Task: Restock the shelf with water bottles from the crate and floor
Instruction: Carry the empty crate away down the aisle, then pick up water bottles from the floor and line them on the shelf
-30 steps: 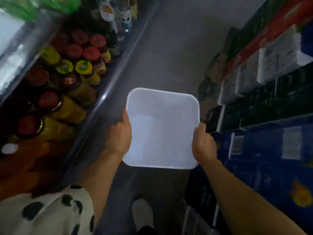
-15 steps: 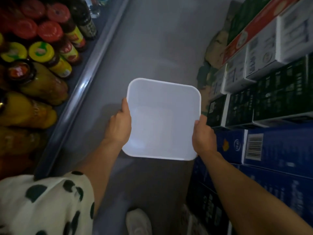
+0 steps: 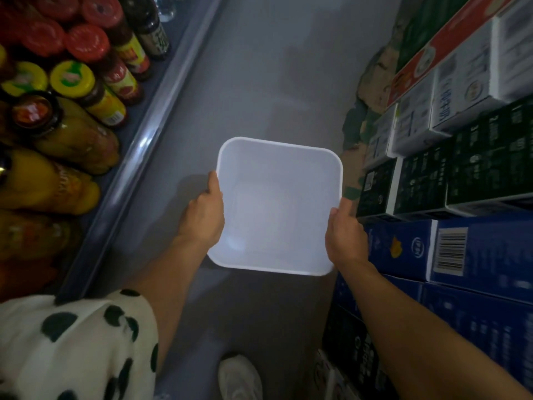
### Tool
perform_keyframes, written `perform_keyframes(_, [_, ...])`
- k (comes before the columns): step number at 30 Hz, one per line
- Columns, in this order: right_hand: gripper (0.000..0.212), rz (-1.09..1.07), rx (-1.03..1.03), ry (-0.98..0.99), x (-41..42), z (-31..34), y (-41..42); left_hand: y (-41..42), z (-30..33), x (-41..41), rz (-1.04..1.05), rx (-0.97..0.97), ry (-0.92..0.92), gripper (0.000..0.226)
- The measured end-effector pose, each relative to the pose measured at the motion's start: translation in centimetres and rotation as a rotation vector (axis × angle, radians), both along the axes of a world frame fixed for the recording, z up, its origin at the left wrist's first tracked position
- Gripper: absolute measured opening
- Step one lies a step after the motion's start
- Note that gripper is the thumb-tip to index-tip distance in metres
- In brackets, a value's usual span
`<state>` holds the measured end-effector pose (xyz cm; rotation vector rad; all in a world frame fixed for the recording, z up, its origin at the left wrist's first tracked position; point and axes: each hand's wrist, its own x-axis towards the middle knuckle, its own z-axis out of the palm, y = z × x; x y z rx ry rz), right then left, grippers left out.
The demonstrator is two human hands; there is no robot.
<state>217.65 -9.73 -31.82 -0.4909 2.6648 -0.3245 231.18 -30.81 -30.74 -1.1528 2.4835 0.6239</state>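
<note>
Between both hands, white square crate

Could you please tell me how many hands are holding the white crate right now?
2. The left hand grips the left rim of the white crate; the right hand grips its right rim. Both are fully in view.
</note>
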Motion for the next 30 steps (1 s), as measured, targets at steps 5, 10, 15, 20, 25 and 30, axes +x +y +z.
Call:
perform_keyframes(5, [0.038, 0.15, 0.22, 0.109, 0.6, 2.8, 0.2, -0.5, 3.9, 1.0, 0.005, 0.044, 0.026, 0.04])
perform_keyframes(10, [0.032, 0.345, 0.28, 0.173, 3.8, 9.7, -0.9, 1.2, 12.3, 4.3, -0.014, -0.008, 0.144, 0.033])
perform_keyframes(15, [0.025, 0.548, 0.168, 0.137, 10.4, 18.7, -4.2, 3.3, 21.2, 11.5, -0.037, -0.105, 0.12, 0.026])
perform_keyframes(20, [0.022, 0.739, 0.143, 0.089, 20.6, 26.1, -6.0, 5.6, 27.4, 23.6, -0.008, -0.163, 0.053, 0.025])
perform_keyframes(25, [0.028, 0.912, 0.086, 0.107, 32.7, 30.5, -4.8, 9.3, 30.9, 37.1, 0.034, -0.186, 0.123, 0.03])
perform_keyframes(30, [0.025, 1.048, 0.058, 0.098, 42.6, 31.2, -2.7, 12.4, 31.5, 46.9, 0.116, -0.168, 0.098, 0.021])
